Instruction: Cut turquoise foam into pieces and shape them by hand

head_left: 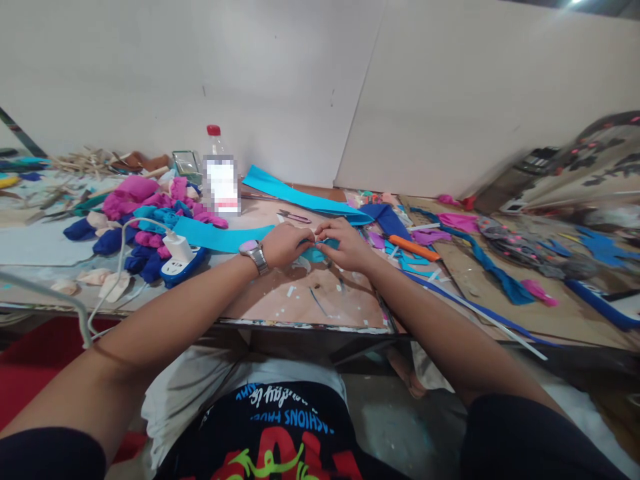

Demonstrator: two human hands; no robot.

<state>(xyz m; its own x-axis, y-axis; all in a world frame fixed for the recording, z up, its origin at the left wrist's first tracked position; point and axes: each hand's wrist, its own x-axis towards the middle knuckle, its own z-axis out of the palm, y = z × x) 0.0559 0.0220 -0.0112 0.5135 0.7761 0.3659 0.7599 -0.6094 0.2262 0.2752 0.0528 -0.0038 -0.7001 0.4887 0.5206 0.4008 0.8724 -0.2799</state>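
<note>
My left hand, with a silver wristwatch on the wrist, is closed in a pinch on a small turquoise fabric piece at the middle of the work table. My right hand meets it from the right, its fingers curled and pinching the same turquoise piece. A long turquoise fabric strip lies just left of my hands, and another turquoise strip runs behind them.
A pile of pink, blue and turquoise fabric bits lies at the left beside a white-and-blue power strip. A red-capped bottle stands behind. Scissors, an orange tool and scraps lie to the right.
</note>
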